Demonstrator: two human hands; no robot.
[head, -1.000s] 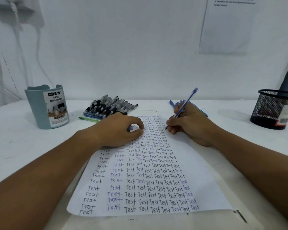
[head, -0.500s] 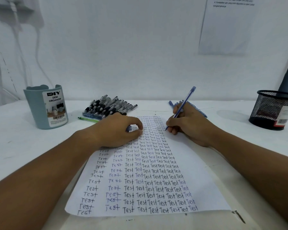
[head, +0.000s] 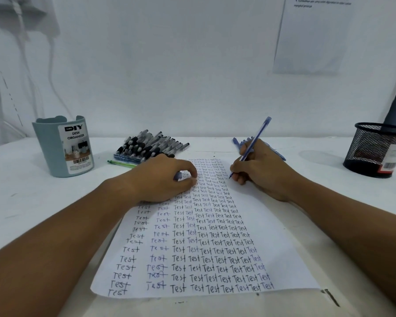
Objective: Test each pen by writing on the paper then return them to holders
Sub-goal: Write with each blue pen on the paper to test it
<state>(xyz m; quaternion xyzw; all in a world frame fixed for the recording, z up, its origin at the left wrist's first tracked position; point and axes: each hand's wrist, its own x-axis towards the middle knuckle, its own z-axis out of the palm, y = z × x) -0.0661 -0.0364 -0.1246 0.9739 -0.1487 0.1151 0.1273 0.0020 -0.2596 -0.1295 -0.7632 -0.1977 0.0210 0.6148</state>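
White wall backs a white tabletop (head: 21,202) on which lies a white sheet of paper (head: 281,255), filled with columns of the handwritten word "Test". At the sheet's far right edge, the right hand (head: 261,175) grips a slim blue translucent pen (head: 253,146) between thumb and curled fingers, its tip touching the paper beside the last written column and its barrel tilted up and away toward the wall. The left hand (head: 162,179) rests on the upper left part of the sheet, fingers curled with thumb and forefinger pinching a small blue pen cap (head: 178,176).

Just beyond the right hand, a few more blue pens (head: 237,141) lie on the table, mostly hidden behind the knuckles. Beyond the left hand sits a loose heap of black-and-clear capped pens (head: 150,146), and a green pen (head: 121,164) lies flat beside its near edge, partly covered by the hand. Farther left stands a grey-blue plastic desk organizer cup (head: 48,152) with a "DIY Desk Organizer" label, upright and well apart from the paper. At the far right stands a black wire-mesh holder (head: 373,149), also upright. A printed notice sheet (head: 311,35) hangs on the wall above it.
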